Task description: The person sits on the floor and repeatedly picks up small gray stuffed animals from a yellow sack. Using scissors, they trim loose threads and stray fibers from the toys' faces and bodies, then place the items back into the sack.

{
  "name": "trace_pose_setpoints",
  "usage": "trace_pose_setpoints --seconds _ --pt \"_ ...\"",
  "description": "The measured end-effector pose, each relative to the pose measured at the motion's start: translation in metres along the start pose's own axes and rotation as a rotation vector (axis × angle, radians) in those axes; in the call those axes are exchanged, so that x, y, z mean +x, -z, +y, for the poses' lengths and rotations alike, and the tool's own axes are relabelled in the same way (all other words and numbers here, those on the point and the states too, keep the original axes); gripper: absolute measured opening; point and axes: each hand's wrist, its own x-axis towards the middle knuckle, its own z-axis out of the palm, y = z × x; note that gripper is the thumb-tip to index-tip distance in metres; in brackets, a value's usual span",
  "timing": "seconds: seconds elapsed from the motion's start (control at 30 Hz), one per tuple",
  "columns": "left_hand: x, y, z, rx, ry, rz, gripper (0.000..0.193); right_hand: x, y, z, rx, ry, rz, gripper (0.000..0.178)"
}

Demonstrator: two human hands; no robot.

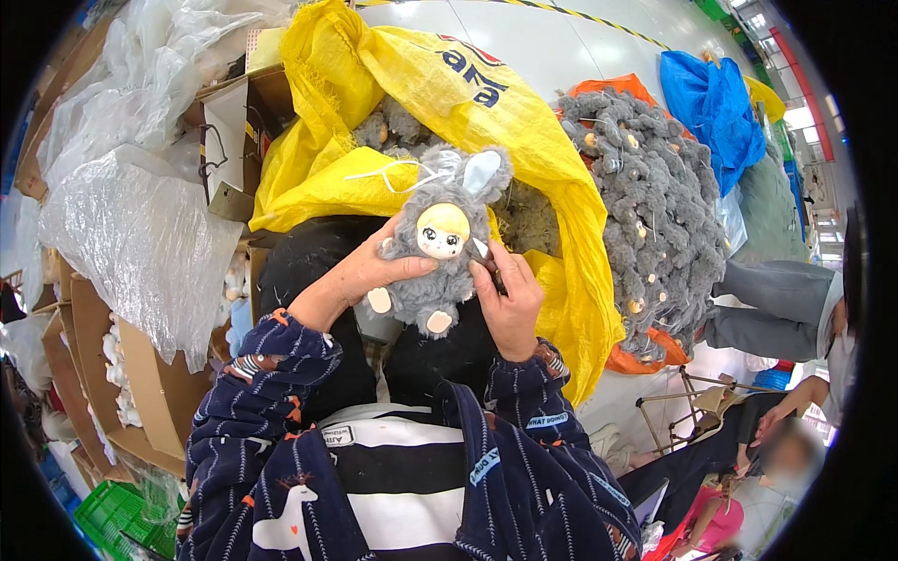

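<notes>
A grey plush bunny doll (423, 290) with long ears, a blond-fringed doll face and pale feet is held upright over my lap. My left hand (374, 269) grips it around its side, the thumb lying across the front below the face. My right hand (510, 294) pinches at the doll's other side, near its arm, thumb and fingers close together. Whether a small part sits in that pinch is hard to make out. A white string (388, 174) trails from the doll's head to the left.
Before me lies an open yellow woven sack (552, 168) with grey plush inside. On the right a large heap of grey plush dolls (645, 215) rests in an orange sack, beside a blue bag (711, 112). Clear plastic wrap (131, 234) covers cardboard boxes (154, 393) at left. Other people sit and stand at right.
</notes>
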Motion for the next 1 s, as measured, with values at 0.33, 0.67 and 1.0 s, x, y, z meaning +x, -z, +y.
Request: trace_pose_setpoints --seconds 0.33,0.67,1.0 --pt "-0.001 -0.002 0.005 -0.021 0.027 0.005 0.078 0.002 0.003 0.003 -0.048 -0.007 -0.002 0.029" --pt "0.0 -0.001 0.002 -0.008 0.021 0.009 0.078 0.005 0.007 0.0 -0.064 -0.015 -0.028 0.028" --pt "-0.001 0.0 0.002 -0.047 0.074 -0.031 0.076 0.006 0.002 0.013 0.021 0.008 -0.016 0.029"
